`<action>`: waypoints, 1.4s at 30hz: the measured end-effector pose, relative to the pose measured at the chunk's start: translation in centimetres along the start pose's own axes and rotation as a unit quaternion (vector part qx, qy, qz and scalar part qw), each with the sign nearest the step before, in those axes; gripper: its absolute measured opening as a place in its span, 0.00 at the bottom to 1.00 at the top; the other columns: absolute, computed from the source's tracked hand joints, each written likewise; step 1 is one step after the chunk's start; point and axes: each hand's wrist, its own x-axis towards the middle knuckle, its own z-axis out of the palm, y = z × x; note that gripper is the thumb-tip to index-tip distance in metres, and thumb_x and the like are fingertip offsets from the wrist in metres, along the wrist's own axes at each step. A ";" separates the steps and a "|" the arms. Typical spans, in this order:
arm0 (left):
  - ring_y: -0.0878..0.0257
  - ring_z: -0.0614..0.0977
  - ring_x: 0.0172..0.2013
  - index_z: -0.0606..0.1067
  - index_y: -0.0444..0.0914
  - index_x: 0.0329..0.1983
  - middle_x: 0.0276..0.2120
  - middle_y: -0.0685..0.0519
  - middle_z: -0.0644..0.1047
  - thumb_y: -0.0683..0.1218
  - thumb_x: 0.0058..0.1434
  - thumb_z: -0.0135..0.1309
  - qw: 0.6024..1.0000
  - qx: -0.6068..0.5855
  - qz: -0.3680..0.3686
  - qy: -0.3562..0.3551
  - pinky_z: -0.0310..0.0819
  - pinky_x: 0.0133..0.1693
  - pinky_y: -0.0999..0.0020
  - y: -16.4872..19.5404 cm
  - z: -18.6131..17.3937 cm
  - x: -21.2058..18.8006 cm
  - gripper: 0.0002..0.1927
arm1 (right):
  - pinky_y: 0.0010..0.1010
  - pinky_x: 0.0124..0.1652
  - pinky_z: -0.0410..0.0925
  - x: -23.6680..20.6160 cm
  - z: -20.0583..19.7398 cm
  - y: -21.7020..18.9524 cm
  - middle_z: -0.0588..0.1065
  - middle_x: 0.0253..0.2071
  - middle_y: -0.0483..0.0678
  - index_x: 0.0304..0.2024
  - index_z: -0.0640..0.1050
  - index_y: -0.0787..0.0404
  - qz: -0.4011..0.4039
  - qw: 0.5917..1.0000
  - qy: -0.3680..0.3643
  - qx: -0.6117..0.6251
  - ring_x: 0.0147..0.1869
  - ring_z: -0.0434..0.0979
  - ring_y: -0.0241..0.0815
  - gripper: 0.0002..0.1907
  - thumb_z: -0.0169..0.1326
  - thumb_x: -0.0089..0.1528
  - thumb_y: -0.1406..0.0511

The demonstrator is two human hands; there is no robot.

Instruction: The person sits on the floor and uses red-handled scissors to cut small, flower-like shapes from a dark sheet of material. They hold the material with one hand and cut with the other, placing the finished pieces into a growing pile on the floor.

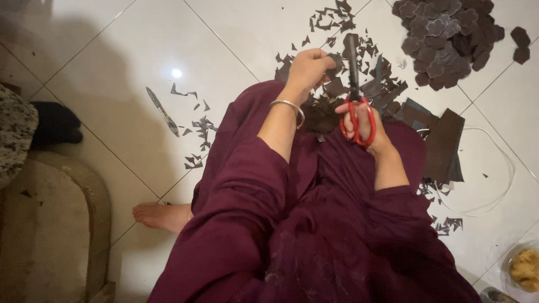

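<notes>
A: The small dark brown piece of sheet material [335, 63] is being pinched in the fingers of the person's left hand [307, 68], held up over the lap, just left of the scissors.

B: And the red-handled scissors with dark blades [352, 84]?

A: The right hand [364, 126] is gripping them, fingers closed through the red loops. The blades are pointing straight away from the body, so their long axis is running up the view, and the piece is sitting right beside the upper part of the blades, touching or nearly so. Whether the blades are parted is too hard to tell.

B: Which hand is nearer the piece?

A: The left one is clamped on it; the right is lying lower, toward the body, reaching it only through the blades.

B: What is lying around?

A: A heap of dark brown flower-shaped cutouts [446, 39] is sitting up to the right on the white tiled floor [112, 73], well apart from the hands. Dark rectangular sheets [441, 143] are lying just right of the maroon-clothed lap [314, 224], and angular dark offcuts [199, 132] are scattered on the tiles.
</notes>
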 end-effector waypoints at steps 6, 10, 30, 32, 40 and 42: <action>0.60 0.84 0.25 0.76 0.35 0.35 0.29 0.48 0.80 0.37 0.54 0.60 0.983 -0.123 -0.092 -0.102 0.83 0.30 0.67 -1.7 1.9 -0.3 0.06 | 0.32 0.50 0.78 0.8 -0.1 0.0 0.79 0.42 0.50 0.51 0.72 0.65 -0.013 0.996 0.050 0.078 0.46 0.83 0.40 0.27 0.57 0.66 0.48; 0.62 0.86 0.26 0.75 0.34 0.32 0.28 0.50 0.81 0.38 0.53 0.63 0.975 -0.101 -0.132 -0.145 0.87 0.30 0.67 -3.0 3.1 -0.1 0.07 | 0.30 0.45 0.75 0.7 -0.6 0.4 0.77 0.43 0.48 0.50 0.71 0.62 -0.031 0.983 0.098 0.151 0.45 0.81 0.39 0.15 0.59 0.65 0.64; 0.51 0.83 0.35 0.84 0.38 0.37 0.32 0.47 0.82 0.46 0.59 0.56 0.976 0.215 -0.002 -0.029 0.76 0.38 0.59 -5.2 4.0 0.7 0.10 | 0.30 0.36 0.73 0.6 -1.5 -0.3 0.75 0.36 0.46 0.45 0.71 0.56 -0.023 0.939 0.192 0.283 0.34 0.78 0.41 0.14 0.61 0.63 0.74; 0.46 0.84 0.43 0.84 0.40 0.40 0.37 0.44 0.82 0.45 0.57 0.55 0.930 0.360 0.072 0.007 0.77 0.46 0.54 -5.5 4.0 0.5 0.11 | 0.30 0.37 0.74 0.7 -1.7 0.0 0.75 0.37 0.47 0.45 0.71 0.56 -0.021 0.935 0.203 0.289 0.36 0.79 0.41 0.14 0.62 0.63 0.74; 0.42 0.72 0.60 0.75 0.43 0.56 0.60 0.45 0.70 0.42 0.58 0.55 0.817 0.570 0.029 -0.083 0.74 0.54 0.47 -5.5 5.8 -2.8 0.21 | 0.29 0.41 0.74 1.2 -3.0 1.5 0.77 0.37 0.46 0.41 0.76 0.55 -0.025 0.899 0.250 0.359 0.39 0.79 0.40 0.12 0.62 0.63 0.75; 0.42 0.70 0.61 0.74 0.47 0.58 0.59 0.47 0.68 0.42 0.58 0.54 0.796 0.594 0.045 -0.108 0.73 0.54 0.46 -6.0 6.3 -3.2 0.22 | 0.30 0.42 0.74 1.1 -3.4 1.8 0.78 0.37 0.47 0.40 0.77 0.55 -0.024 0.882 0.276 0.381 0.41 0.80 0.40 0.11 0.61 0.63 0.76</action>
